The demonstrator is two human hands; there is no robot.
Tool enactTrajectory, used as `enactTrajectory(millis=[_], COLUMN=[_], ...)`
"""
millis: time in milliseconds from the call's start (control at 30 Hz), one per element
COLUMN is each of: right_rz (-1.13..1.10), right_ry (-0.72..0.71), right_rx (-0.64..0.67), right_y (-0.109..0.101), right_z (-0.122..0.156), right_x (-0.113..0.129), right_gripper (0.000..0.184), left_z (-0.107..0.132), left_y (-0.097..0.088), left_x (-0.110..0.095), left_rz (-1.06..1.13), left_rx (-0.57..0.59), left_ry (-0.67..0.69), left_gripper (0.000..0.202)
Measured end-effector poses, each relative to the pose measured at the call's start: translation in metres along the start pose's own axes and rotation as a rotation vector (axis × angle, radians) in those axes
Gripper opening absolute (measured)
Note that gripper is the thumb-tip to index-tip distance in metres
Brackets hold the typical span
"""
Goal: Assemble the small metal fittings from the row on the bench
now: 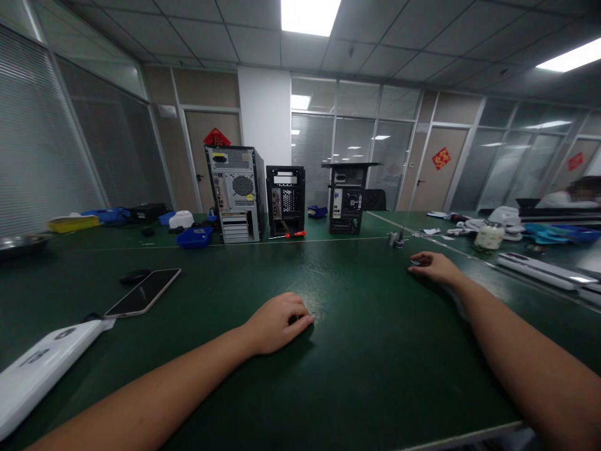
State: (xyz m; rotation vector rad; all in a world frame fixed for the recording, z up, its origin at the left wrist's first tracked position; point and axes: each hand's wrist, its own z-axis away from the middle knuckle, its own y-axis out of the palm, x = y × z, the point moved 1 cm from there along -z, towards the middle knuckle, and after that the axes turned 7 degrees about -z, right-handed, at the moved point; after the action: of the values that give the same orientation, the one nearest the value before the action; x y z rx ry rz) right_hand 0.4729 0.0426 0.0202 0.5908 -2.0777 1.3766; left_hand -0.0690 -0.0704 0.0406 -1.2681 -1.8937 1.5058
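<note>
My left hand (pixel 280 322) rests on the green tabletop (pixel 347 369) with its fingers curled in. A dark spot shows between thumb and fingers, but whether it is an object or shadow I cannot make out. Farther off to the right, my right hand (pixel 436 268) is closed in a pinch just above the table. A small pale, shiny piece (pixel 415 262) shows at its fingertips; its kind is too small to tell. Slightly beyond that hand stand small metal parts (pixel 398 240).
Three computer cases, a large one (pixel 240 194), a middle one (pixel 286 197) and a right one (pixel 346 199), stand at the back. A red-handled screwdriver (pixel 295 235) lies before them. Left are a phone (pixel 143 293) and white device (pixel 49 357); right, a jar (pixel 489 235).
</note>
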Motion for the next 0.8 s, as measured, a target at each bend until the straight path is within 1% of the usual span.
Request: enactTrajectory(millis=[67, 133, 200, 267, 367, 433, 500, 667, 733, 800], right_rz=[-0.001, -0.008, -0.005, 0.007, -0.003, -0.029, -0.042, 0.043, 0.078, 0.103], right_ry=[-0.008, -0.033, -0.066, -0.110, -0.207, -0.284, -0.386, -0.703, -0.812, -0.905], right_rx=[0.005, 0.014, 0.027, 0.052, 0.140, 0.192, 0.216, 0.343, 0.382, 0.411], right_y=[0.002, 0.005, 0.009, 0.017, 0.036, 0.051, 0.067, 0.101, 0.111, 0.118], right_z=[-0.002, -0.002, 0.001, 0.005, 0.014, 0.024, 0.037, 0.084, 0.104, 0.121], right_x=[-0.006, -0.004, 0.005, 0.023, 0.060, 0.089, 0.121, 0.199, 0.223, 0.240], right_gripper=[0.057, 0.055, 0.052, 0.051, 0.050, 0.048, 0.046, 0.050, 0.049, 0.047], left_z=[0.000, 0.000, 0.000, -0.001, -0.001, -0.001, -0.001, -0.003, -0.005, -0.007], left_y=[-0.001, -0.002, -0.002, -0.002, -0.002, -0.001, 0.000, 0.002, 0.002, 0.001], left_x=[0.000, -0.001, -0.001, -0.001, 0.001, 0.002, 0.003, 0.007, 0.008, 0.008], left_rz=[-0.004, -0.004, -0.004, -0.007, -0.007, -0.006, -0.009, -0.030, -0.037, -0.040], left_rx=[-0.001, -0.001, -0.001, -0.003, -0.004, -0.004, -0.006, -0.033, -0.039, -0.041], left_ry=[-0.002, 0.002, 0.007, 0.008, 0.004, 0.002, -0.005, -0.033, -0.052, -0.071], left_gripper=[0.028, 0.028, 0.028, 0.027, 0.027, 0.027, 0.026, 0.023, 0.020, 0.018])
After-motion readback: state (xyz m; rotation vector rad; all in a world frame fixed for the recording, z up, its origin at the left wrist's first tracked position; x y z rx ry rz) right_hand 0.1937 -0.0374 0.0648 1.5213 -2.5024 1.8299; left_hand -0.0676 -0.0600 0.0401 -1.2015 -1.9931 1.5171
